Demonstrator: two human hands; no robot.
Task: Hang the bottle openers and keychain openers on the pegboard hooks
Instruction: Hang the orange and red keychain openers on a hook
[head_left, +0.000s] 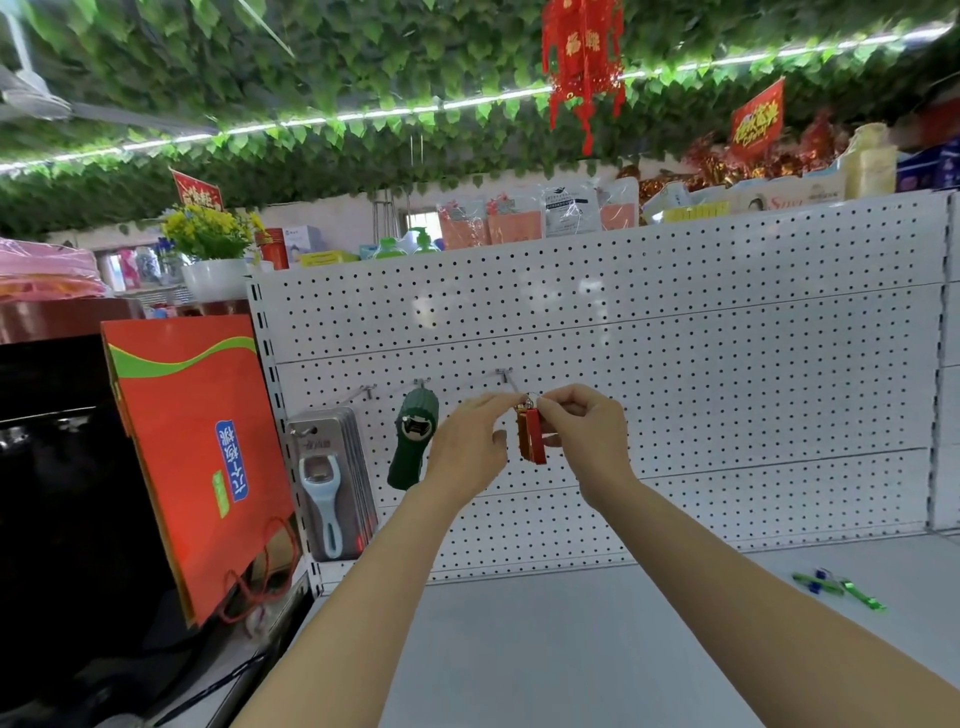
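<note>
1. Right hand (582, 431): thumb and forefinger pinch the small key ring at the top of the red keychain opener (532, 435); remaining fingers curl behind the red body. Likely pinched at the ring so the loop stays presented to the hook.
2. Left hand (470, 447): fingertips reach to the same ring from the left, looks like a light pinch or steadying touch; exact contact too small to tell. Thumb sits near the opener's left edge.
3. Red keychain opener hangs upright between the two hands, just below and in front of the tip of the third hook (511, 384). Can't tell if the ring is already over the hook; judging it's being threaded on now.
4. Green bottle opener (413, 441) already hangs on the middle hook, just left of the left hand, not touching it.
5. Carded blue bottle openers (327, 488), a stack, hang on the leftmost hook, further left.
6. Pegboard (727, 338): white, perforated, bare to the right of the hands.
7. Shelf (597, 649) below: green and blue keychain openers (836, 590) lie at far right, well apart from both hands, not yet hung.
8. Red paper bag (197, 447) leans beside the pegboard's left edge.
</note>
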